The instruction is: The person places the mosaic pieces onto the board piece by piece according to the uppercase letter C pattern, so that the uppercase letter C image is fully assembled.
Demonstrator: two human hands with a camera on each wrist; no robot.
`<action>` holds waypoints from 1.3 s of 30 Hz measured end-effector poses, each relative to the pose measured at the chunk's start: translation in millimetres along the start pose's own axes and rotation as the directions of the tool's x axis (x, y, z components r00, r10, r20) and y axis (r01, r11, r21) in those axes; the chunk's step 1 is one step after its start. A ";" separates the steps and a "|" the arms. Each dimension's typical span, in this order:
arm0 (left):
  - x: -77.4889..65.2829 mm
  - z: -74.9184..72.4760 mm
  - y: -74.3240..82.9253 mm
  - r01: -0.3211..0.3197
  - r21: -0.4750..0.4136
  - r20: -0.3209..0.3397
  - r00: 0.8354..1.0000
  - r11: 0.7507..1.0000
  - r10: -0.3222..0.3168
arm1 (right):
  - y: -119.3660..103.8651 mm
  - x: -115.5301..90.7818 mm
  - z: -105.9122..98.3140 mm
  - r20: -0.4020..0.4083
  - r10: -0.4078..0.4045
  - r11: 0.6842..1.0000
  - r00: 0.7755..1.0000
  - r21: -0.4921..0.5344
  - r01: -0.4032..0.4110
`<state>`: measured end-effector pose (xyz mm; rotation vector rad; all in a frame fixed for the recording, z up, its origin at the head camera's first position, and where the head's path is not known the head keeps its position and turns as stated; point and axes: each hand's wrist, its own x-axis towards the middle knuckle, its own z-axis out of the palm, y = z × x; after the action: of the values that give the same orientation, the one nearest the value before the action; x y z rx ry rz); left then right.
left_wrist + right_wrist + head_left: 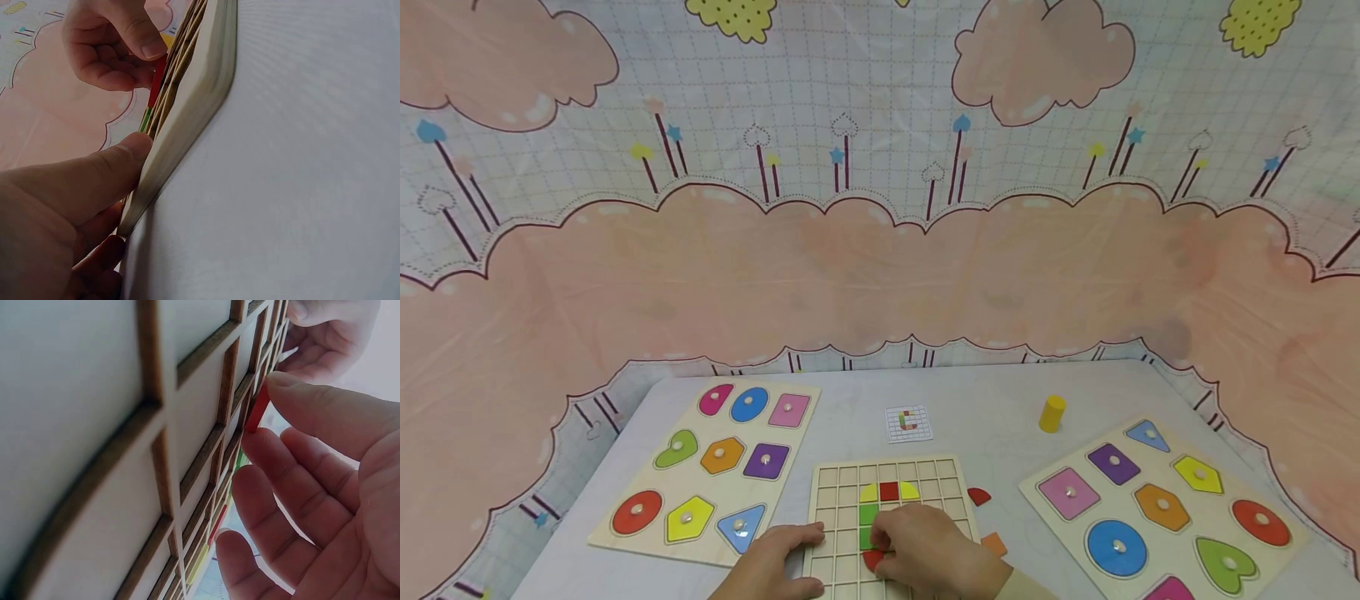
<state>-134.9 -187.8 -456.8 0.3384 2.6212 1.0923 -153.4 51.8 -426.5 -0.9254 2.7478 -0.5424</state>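
Note:
A wooden grid board (pixel 823 567) lies on the table before me. Its cells hold a red square (pixel 889 491) between two yellow quarter-circles (pixel 909 490), with green squares (pixel 868 514) in the column below. Over that column, my right hand (pixel 928 546) pinches a red quarter-circle tile (pixel 258 410) between thumb and index finger, just below the green squares. Whether the tile touches its cell is hard to tell. My left hand (pixel 772 567) rests thumb and fingertips spread along the board's left edge; the left wrist view shows the thumb (pixel 134 147) on the rim.
Right of the board lie a loose red quarter-circle (pixel 978 497) and an orange tile (pixel 994 545). Behind it is a pattern card (pixel 908 424). A yellow cylinder (pixel 1052 414) stands back right. Knobbed shape puzzles flank it, left (pixel 647 467) and right (pixel 1045 517).

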 end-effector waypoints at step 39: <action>1.7 0.4 1.1 0.026 -0.003 0.017 1.000 1.000 -0.026 | -3.4 4.4 -0.2 0.008 0.047 0.999 0.999 -0.026 -0.047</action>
<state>-136.2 -186.2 -456.5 0.3111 2.6018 1.0806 -155.0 46.7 -425.2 -0.8637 2.7676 -0.4955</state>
